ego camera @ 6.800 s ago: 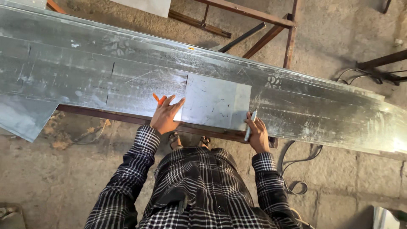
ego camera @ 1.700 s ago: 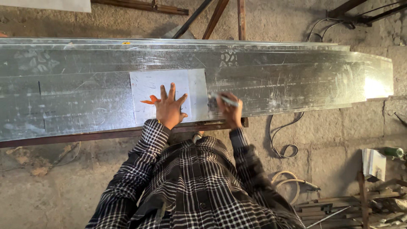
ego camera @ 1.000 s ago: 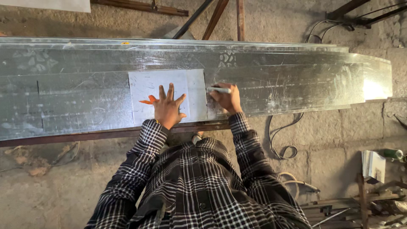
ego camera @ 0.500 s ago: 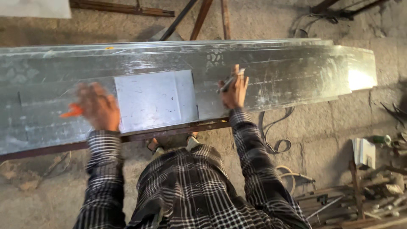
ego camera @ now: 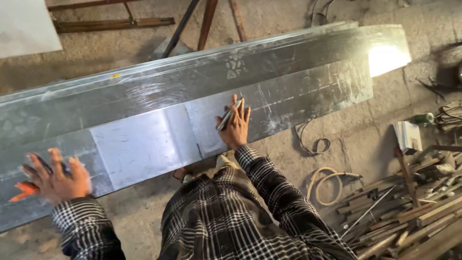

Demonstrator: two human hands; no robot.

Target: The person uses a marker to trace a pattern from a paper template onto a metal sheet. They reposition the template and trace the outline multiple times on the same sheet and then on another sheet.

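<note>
While the person's plaid-sleeved arms reach out from the near side, the left hand (ego camera: 55, 177) lies blurred on the long grey galvanised sheet-metal panel (ego camera: 298, 91) near its left end, fingers spread, with an orange-handled tool (ego camera: 21, 190) showing under them; whether it grips that tool I cannot tell. Further right, the right hand (ego camera: 234, 126) rests near the panel's near edge, fingers loosely extended around a slim silver marking pen (ego camera: 228, 115), just beside the smaller rectangular shiny metal sheet (ego camera: 139, 144) lying flat on the panel.
</note>
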